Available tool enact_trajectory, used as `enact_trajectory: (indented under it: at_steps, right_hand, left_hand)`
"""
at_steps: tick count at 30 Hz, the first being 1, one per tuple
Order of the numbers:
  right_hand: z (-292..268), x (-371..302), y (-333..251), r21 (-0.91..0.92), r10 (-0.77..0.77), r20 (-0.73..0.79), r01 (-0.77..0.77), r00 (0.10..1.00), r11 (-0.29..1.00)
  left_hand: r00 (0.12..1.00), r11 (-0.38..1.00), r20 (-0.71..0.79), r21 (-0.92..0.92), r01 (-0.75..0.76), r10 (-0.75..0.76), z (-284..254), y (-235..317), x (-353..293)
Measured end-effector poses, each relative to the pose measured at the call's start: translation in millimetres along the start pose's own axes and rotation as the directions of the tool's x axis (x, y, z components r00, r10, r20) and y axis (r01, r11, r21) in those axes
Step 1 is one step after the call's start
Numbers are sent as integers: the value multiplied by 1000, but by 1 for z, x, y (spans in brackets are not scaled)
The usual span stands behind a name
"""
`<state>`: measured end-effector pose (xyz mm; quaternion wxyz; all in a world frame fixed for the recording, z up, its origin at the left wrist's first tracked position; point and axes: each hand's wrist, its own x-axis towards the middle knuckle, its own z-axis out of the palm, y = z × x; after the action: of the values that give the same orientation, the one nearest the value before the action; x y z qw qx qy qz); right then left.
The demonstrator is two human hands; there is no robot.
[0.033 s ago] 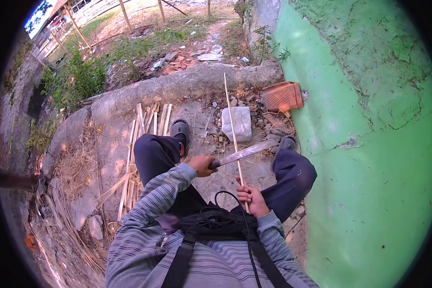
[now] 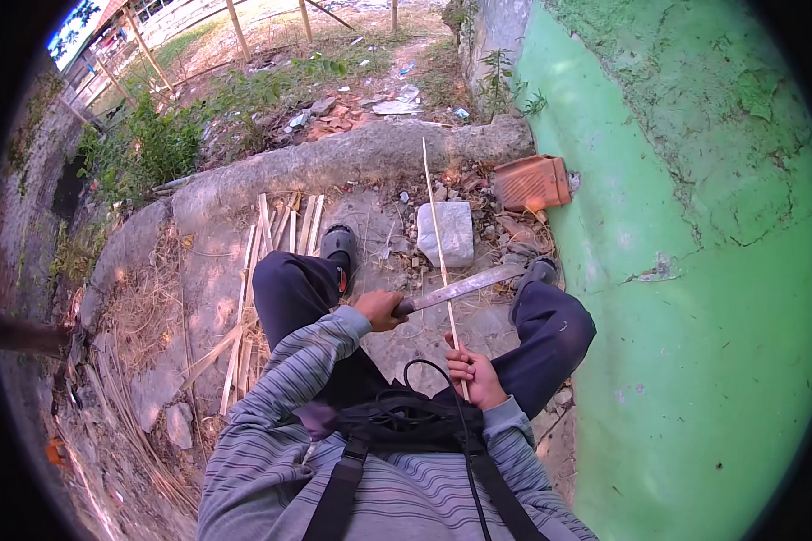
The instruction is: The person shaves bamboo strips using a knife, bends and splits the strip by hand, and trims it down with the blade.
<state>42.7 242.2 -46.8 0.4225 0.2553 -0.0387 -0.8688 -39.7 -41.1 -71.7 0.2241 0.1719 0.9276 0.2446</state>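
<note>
My left hand (image 2: 381, 309) is closed around the dark handle of a machete (image 2: 469, 285). Its long, worn blade points to the right and slightly away from me, ending near my right shoe. A thin pale strip, apparently bamboo (image 2: 438, 225), is gripped near its lower end by my right hand (image 2: 478, 379), fingers curled round it. The strip stretches away from me, past the left part of a whitish stone block (image 2: 445, 233). Blade and strip cross between my knees; whether they touch I cannot tell.
Several split strips (image 2: 243, 334) lie left of my left leg. A green wall (image 2: 677, 379) rises close on my right, with an orange roof tile (image 2: 532, 182) leaning near it. Ahead runs a low concrete ledge (image 2: 334, 155). A black cable (image 2: 438, 363) loops by my right hand.
</note>
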Motion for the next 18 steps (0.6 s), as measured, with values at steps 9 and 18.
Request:
enact_trajectory:
  at_steps: [9,18]
  right_hand:
    - [8,-1,0,82,-30,14,29,999,996]
    - [-1,-1,-1,-80,-48,8,49,999,996]
  left_hand:
    - [986,986,-61,-72,150,-154,-12,7,11]
    - [990,991,70,-53,125,-121,-9,2,4]
